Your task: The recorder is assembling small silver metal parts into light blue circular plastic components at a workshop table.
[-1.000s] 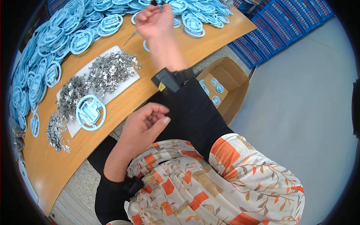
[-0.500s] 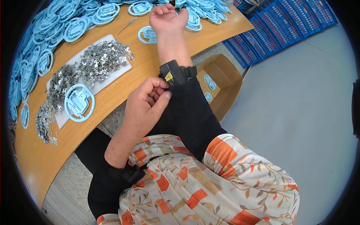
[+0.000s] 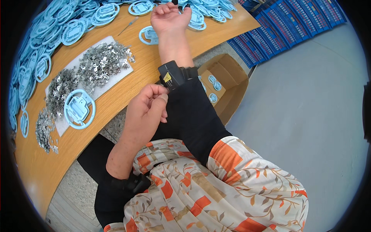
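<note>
My right arm reaches forward over the table edge. My right hand is turned palm up, fingers loosely curled and thumb apart, with small black pieces at the fingertips. A black box-shaped wrist device is strapped over the cuff of the black sleeve on that arm. Against the device's near edge, my left hand is closed in a pinch; whatever sits between its fingertips is hidden. A light blue steering-wheel-shaped plastic part lies just left of my right hand.
Small metal clips are heaped on a white foam sheet, with another blue wheel part at its near end. Blue parts pile up behind. A thin screwdriver-like tool, a cardboard box and blue printed stacks are around.
My left hand has shifted slightly down and left, its fingers drawn closer together at the wrist device. My right hand stays palm up, and the whole view has shifted a little.
</note>
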Motion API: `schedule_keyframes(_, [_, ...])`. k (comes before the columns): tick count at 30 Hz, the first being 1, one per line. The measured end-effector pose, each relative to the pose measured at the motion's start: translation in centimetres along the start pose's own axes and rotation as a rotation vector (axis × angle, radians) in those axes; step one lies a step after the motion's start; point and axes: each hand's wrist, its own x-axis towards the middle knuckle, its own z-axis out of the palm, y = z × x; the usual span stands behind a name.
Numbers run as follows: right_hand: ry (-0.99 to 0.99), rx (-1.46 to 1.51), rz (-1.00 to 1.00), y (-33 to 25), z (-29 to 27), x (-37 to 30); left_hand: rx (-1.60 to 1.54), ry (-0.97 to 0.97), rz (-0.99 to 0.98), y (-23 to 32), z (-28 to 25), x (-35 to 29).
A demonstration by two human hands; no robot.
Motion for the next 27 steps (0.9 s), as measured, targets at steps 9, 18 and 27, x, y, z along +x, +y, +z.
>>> schedule_keyframes(9, [0.031, -0.196, -0.047, 2.0, -0.9, -0.5, 0.678, 0.149, 0.05, 2.1, 1.3, 0.7])
schedule_keyframes(18, [0.011, -0.395, -0.021, 3.3, -1.1, -1.4, 1.03, 0.139, 0.08, 2.9, -0.3, 1.6])
schedule_keyframes(27, [0.024, -0.213, -0.006, 1.8, -1.6, -1.0, 0.124, -0.07, 0.033, -1.0, -2.2, 0.3])
